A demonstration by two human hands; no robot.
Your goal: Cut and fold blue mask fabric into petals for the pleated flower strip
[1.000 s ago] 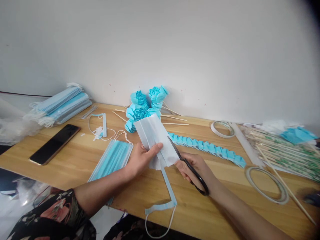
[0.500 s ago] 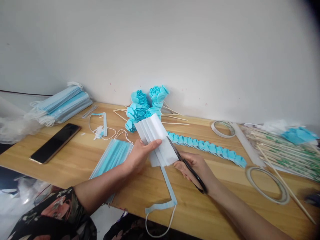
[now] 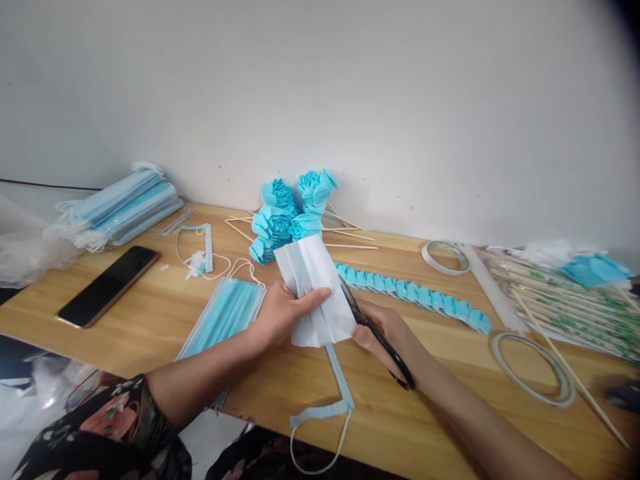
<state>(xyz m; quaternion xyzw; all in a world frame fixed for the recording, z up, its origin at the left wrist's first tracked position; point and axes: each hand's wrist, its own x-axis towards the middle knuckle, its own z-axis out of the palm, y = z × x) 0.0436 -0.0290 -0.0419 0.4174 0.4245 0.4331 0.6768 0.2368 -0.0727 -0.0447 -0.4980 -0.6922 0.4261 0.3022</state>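
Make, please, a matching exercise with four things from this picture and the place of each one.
Things:
1. scissors
2. phone
3. white pleated sheet
4. blue flowers

Places:
A. lying on the left part of the table
B. held by the left-hand fingers
C. at the back, near the wall
D. held by the right-hand fingers

Pairs: 1-D, 2-A, 3-B, 4-C

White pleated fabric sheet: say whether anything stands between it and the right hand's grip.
Nothing visible, apart from the slim black scissors held in the right hand's grip, their blades at the right edge of the white pleated fabric sheet.
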